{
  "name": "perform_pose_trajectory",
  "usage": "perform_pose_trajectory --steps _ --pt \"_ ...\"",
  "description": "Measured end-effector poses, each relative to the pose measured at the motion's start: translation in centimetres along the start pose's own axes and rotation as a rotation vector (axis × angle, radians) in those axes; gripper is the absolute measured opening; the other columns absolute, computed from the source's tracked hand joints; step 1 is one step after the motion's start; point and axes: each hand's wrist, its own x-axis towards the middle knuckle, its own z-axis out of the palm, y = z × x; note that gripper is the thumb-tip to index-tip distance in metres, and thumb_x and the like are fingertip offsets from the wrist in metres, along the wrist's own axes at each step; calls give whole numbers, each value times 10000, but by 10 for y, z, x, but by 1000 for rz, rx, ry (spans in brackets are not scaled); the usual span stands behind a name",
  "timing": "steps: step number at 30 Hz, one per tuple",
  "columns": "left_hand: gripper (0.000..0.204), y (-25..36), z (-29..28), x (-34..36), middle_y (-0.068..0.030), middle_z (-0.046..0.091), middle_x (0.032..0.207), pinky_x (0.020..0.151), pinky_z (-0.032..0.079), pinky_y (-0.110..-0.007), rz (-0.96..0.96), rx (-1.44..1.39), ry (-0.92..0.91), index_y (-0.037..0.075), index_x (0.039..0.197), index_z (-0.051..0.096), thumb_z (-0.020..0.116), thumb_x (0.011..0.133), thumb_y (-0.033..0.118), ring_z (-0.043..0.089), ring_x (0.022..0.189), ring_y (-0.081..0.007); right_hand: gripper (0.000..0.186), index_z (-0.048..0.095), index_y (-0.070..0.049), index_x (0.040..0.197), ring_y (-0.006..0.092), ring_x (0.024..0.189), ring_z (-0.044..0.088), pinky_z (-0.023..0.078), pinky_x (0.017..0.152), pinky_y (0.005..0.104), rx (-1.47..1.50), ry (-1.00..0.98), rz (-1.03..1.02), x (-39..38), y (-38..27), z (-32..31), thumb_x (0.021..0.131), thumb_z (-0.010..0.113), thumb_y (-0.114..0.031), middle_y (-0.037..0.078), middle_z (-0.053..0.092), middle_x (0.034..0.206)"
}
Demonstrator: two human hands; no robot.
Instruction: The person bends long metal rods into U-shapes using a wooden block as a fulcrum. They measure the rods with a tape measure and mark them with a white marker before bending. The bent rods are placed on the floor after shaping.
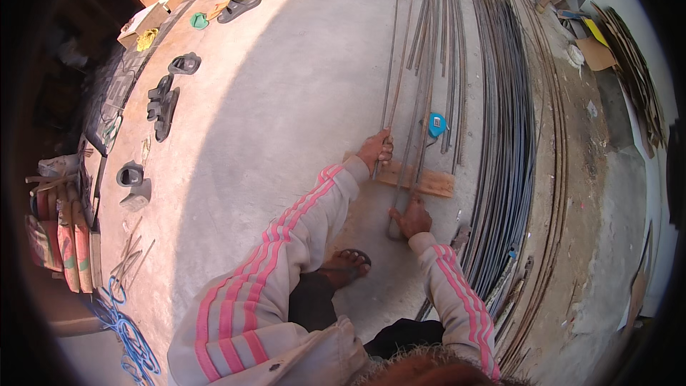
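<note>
Some thin metal rods (391, 64) lie in front of us, a few crossing a wooden board (432, 181). We seem to be busy handling them. Our left hand (376, 150) is closed around rods by the board's left end. Our right hand (412, 218) is at the near ends; we cannot tell if it grips or just presses. The next move likely calls for steady hands. A blue tape measure (437, 125) sits beside the rods, and a big rod pile (506, 100) crowds our right. Sandals (166, 111) lie well apart, leftward.
</note>
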Motion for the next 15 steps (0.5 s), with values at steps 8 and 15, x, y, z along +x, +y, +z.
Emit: perform_pose_trajectory --steps 8,15 --pt "361 -10 -47 -37 -19 485 713 489 433 -291 25 392 150 83 910 535 490 996 430 464 580 -133 1078 151 -45 1538 488 998 623 515 838 531 -11 -11 32 0 -6 2 782 705 -576 305 565 1183" --pt "386 0 -38 -23 -89 646 832 634 558 -357 -208 775 -15 16 1026 574 494 993 392 679 701 -223 1012 190 -59 1529 477 1037 613 507 855 529 -28 -9 54 -4 -14 -7 812 688 -570 273 576 1162"
